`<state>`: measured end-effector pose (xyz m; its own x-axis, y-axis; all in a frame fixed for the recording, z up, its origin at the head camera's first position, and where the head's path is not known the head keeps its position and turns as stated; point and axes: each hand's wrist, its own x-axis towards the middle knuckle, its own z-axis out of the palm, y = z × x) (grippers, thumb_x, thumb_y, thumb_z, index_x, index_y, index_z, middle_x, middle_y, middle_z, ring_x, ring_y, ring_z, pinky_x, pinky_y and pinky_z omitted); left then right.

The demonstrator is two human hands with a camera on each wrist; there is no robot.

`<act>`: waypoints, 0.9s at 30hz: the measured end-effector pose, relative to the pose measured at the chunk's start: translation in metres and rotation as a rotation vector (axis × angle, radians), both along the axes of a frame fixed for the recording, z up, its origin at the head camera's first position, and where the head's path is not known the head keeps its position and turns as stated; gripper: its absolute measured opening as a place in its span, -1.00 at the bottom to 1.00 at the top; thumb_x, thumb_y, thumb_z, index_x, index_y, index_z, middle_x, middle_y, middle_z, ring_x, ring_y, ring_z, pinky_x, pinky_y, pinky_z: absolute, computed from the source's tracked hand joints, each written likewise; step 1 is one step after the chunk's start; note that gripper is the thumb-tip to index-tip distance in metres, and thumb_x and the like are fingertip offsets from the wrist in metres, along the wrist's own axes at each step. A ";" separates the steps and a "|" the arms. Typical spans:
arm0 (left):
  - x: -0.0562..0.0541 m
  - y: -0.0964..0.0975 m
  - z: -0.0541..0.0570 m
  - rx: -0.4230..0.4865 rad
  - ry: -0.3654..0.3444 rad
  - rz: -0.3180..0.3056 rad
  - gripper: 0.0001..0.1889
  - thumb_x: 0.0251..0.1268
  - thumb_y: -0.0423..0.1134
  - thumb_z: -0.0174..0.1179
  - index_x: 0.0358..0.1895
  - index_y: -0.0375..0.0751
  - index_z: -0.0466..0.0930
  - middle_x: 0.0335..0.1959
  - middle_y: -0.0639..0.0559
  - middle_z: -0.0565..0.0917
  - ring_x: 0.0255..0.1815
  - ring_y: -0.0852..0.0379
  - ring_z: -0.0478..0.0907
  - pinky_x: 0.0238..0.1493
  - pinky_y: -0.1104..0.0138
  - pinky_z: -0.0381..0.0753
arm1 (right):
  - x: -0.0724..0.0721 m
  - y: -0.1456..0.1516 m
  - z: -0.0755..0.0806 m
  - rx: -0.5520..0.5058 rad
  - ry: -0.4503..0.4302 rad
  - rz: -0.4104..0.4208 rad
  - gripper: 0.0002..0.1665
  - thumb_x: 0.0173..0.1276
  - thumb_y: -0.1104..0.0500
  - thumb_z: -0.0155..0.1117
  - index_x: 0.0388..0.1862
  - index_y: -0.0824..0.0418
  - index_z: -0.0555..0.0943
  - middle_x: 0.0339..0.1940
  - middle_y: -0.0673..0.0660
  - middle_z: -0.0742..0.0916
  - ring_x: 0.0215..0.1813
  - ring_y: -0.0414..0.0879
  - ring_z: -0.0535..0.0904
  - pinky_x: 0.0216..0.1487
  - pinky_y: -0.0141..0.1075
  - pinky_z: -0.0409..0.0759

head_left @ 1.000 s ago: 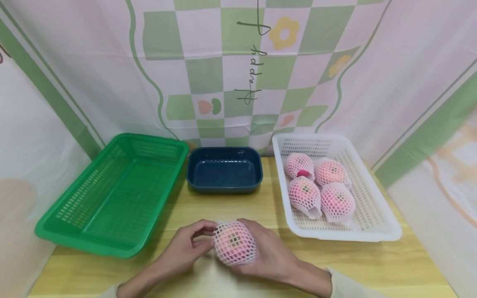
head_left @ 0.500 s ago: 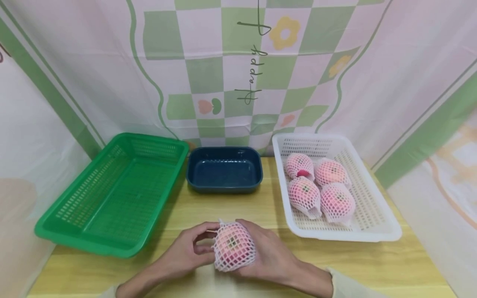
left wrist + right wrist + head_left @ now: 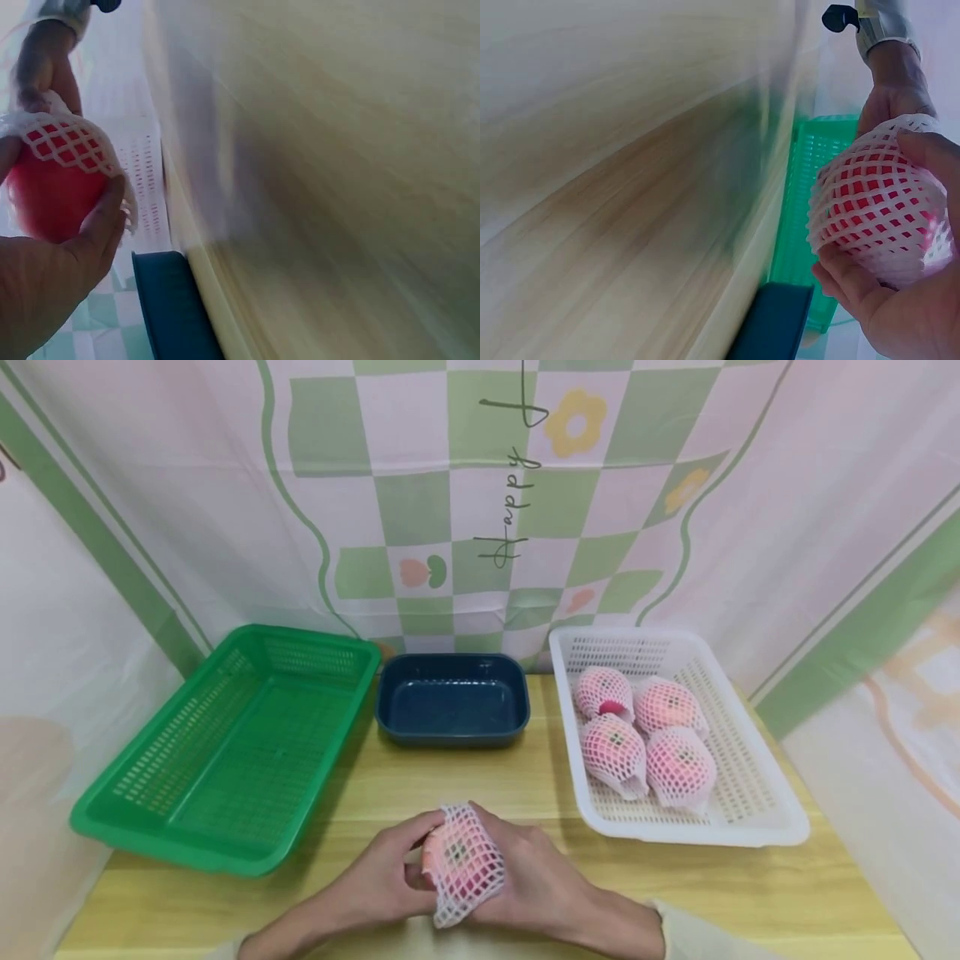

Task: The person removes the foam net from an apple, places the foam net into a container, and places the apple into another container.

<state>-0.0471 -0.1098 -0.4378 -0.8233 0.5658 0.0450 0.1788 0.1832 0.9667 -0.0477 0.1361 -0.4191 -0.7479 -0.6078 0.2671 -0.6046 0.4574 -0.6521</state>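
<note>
Between both hands, above the table's near side, is a red apple [image 3: 56, 196] partly covered by a white foam net [image 3: 467, 864]. My left hand [image 3: 378, 878] has its fingers and thumb curled round the apple's bare side, seen close in the left wrist view. From the other side, my right hand [image 3: 536, 878] grips the netted part, its thumb and fingers round the foam net in the right wrist view. The net sits askew, with a loose end hanging toward the near side. Parts of the fingers behind the fruit are hidden in the head view.
A green basket [image 3: 300, 810] stands at left on the wooden table [image 3: 675, 893]. Behind the hands is a dark blue tray [image 3: 453, 739]. At right, a white basket [image 3: 757, 814] holds several netted apples [image 3: 681, 768]. A patterned curtain [image 3: 408, 510] hangs at the back.
The foam net has shifted and skewed on the apple, baring its left side. My left hand has moved in from the net's edge to grip the fruit; both hands are slightly closer together.
</note>
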 end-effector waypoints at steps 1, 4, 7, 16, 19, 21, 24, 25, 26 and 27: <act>0.001 0.001 0.000 -0.044 0.044 0.013 -0.10 -0.05 -0.50 0.52 0.50 -0.21 0.43 0.34 -0.12 0.60 0.37 -0.04 0.55 0.37 0.21 0.59 | 0.001 -0.001 0.000 -0.008 -0.010 0.006 0.07 0.11 -0.18 0.72 0.50 0.14 0.43 0.16 -0.01 0.78 0.08 -0.24 0.73 0.08 -0.41 0.71; 0.003 0.002 0.002 -0.158 0.144 0.059 -0.07 -0.17 -0.49 0.51 0.48 -0.20 0.46 0.34 -0.03 0.64 0.37 -0.01 0.55 0.45 0.13 0.50 | 0.001 -0.004 0.000 -0.018 -0.013 0.018 0.03 0.15 -0.23 0.69 0.48 0.12 0.44 0.17 -0.01 0.78 0.09 -0.23 0.74 0.10 -0.46 0.68; 0.004 0.002 0.002 -0.186 0.168 0.082 -0.08 -0.21 -0.48 0.52 0.45 -0.20 0.49 0.32 0.01 0.66 0.34 0.00 0.58 0.46 0.05 0.51 | 0.002 -0.005 0.000 -0.010 -0.003 0.016 0.04 0.14 -0.22 0.70 0.48 0.15 0.44 0.17 0.02 0.79 0.09 -0.20 0.75 0.11 -0.48 0.67; 0.001 0.001 0.004 -0.199 0.186 0.075 -0.14 -0.13 -0.33 0.61 0.42 -0.14 0.53 0.28 0.09 0.68 0.29 0.08 0.61 0.42 0.06 0.54 | -0.001 0.000 0.002 0.029 0.024 0.027 -0.04 0.18 -0.19 0.68 0.45 0.15 0.50 0.14 0.01 0.81 0.09 -0.22 0.76 0.11 -0.45 0.69; 0.002 0.000 0.005 -0.201 0.182 0.074 -0.15 -0.11 -0.27 0.64 0.40 -0.10 0.55 0.27 0.11 0.69 0.28 0.10 0.61 0.41 0.07 0.55 | -0.001 0.004 0.004 0.046 0.032 0.046 -0.06 0.23 -0.16 0.66 0.48 0.17 0.51 0.18 0.03 0.80 0.13 -0.19 0.76 0.14 -0.42 0.69; 0.002 -0.001 0.006 -0.205 0.184 0.079 -0.15 -0.11 -0.24 0.66 0.39 -0.09 0.55 0.26 0.11 0.69 0.27 0.10 0.61 0.40 0.08 0.56 | -0.001 0.007 0.005 0.056 0.048 0.058 -0.09 0.25 -0.09 0.65 0.49 0.22 0.52 0.20 0.07 0.80 0.14 -0.16 0.76 0.15 -0.41 0.69; 0.003 -0.003 0.007 -0.209 0.182 0.091 -0.15 -0.12 -0.22 0.67 0.39 -0.10 0.55 0.27 0.10 0.69 0.28 0.08 0.61 0.41 0.06 0.56 | -0.002 0.010 0.007 0.061 0.075 0.076 -0.16 0.30 0.00 0.62 0.47 0.26 0.54 0.21 0.11 0.79 0.13 -0.13 0.77 0.14 -0.40 0.69; 0.003 -0.003 0.008 -0.212 0.176 0.096 -0.14 -0.12 -0.22 0.67 0.40 -0.11 0.55 0.28 0.09 0.68 0.29 0.07 0.61 0.41 0.05 0.55 | -0.002 0.011 0.008 0.062 0.078 0.080 -0.18 0.31 0.03 0.61 0.47 0.27 0.54 0.21 0.12 0.78 0.13 -0.12 0.78 0.14 -0.39 0.69; 0.004 -0.004 0.008 -0.213 0.169 0.102 -0.13 -0.12 -0.23 0.67 0.41 -0.12 0.54 0.28 0.09 0.68 0.29 0.05 0.61 0.41 0.04 0.55 | -0.002 0.011 0.010 0.061 0.077 0.083 -0.22 0.34 0.04 0.59 0.47 0.26 0.55 0.21 0.12 0.78 0.13 -0.11 0.78 0.14 -0.39 0.69; 0.004 -0.005 0.009 -0.215 0.159 0.108 -0.12 -0.12 -0.23 0.67 0.42 -0.12 0.54 0.29 0.09 0.67 0.29 0.04 0.60 0.42 0.03 0.54 | -0.003 0.012 0.011 0.056 0.071 0.088 -0.26 0.35 0.06 0.57 0.46 0.23 0.57 0.21 0.11 0.78 0.14 -0.10 0.77 0.15 -0.38 0.69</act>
